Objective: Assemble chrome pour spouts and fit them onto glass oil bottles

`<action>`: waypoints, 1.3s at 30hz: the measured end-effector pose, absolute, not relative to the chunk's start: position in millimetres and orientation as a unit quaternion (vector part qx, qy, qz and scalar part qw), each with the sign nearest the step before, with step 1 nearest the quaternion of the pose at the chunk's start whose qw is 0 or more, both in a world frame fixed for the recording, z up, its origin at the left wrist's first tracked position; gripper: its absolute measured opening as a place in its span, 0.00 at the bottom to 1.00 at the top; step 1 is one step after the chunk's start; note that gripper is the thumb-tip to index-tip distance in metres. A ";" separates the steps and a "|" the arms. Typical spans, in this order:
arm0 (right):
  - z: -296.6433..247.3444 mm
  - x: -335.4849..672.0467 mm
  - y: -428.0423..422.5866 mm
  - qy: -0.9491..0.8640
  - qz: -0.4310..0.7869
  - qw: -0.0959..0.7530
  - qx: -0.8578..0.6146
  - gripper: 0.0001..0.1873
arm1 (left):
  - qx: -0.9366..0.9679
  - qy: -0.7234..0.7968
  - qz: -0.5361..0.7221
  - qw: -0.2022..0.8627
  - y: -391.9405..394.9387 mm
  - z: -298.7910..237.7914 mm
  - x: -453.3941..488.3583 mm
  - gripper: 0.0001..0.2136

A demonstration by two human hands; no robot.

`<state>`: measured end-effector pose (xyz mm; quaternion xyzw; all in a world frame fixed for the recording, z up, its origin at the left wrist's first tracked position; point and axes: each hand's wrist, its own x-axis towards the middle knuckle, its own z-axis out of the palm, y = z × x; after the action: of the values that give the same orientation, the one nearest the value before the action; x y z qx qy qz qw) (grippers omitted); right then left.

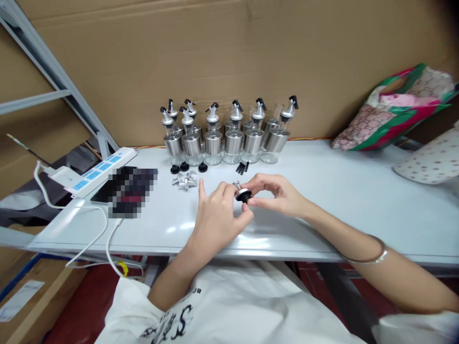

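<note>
Between my two hands, above the front of the table, is a bottle pourer top [243,193] with a silver upper part and a black ribbed stopper. My left hand [220,215] grips it from the left, its index finger sticking out. The fingers of my right hand [276,193] pinch it from the right. Past my hands lie silver pourer pieces [185,180], black stoppers [184,166] and small black flaps [242,167]. Behind them stand glass bottles with steel sleeves [234,143], the front ones fitted with pourer tops [236,111].
A white power strip [103,171] and a blurred-out dark device [132,191] with a white cable [107,234] are on the left of the table. A patterned bag [387,114] and a spotted white object [430,157] sit at the right. Cardboard [229,57] lines the back.
</note>
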<state>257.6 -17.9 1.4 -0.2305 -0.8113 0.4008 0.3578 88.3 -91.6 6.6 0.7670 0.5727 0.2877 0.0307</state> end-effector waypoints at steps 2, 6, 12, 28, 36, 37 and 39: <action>0.0 257.1 -17.3 -0.812 0.386 0.370 -0.234 0.15 | 0.766 0.570 0.296 0.027 -90.9 5.6 87.6 0.07; -1.5 255.5 -18.7 -0.809 0.392 0.360 -0.250 0.14 | 0.778 0.548 0.306 0.023 -89.8 3.6 85.4 0.09; -1.8 252.5 -22.2 -0.797 0.433 0.342 -0.244 0.15 | 0.799 0.508 0.319 0.043 -88.1 1.8 82.3 0.12; 8.1 269.6 1.1 -0.786 0.090 0.426 -0.440 0.09 | 0.755 0.504 0.410 0.086 -89.9 12.7 56.3 0.13; -3.3 261.3 43.9 -0.849 -0.005 0.191 -0.492 0.12 | 0.756 0.454 0.457 0.114 -89.6 16.3 52.9 0.12; -5.5 258.6 45.6 -0.856 -0.017 0.153 -0.494 0.13 | 0.756 0.453 0.459 0.113 -89.3 16.1 52.5 0.12; -11.2 255.0 46.0 -0.867 -0.035 0.093 -0.489 0.14 | 0.767 0.449 0.444 0.112 -88.8 16.2 49.7 0.12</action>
<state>255.0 46.0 -11.2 -0.4889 -0.8667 -0.0346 0.0932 49.7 -88.8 16.2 0.7673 0.4487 0.4441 0.1124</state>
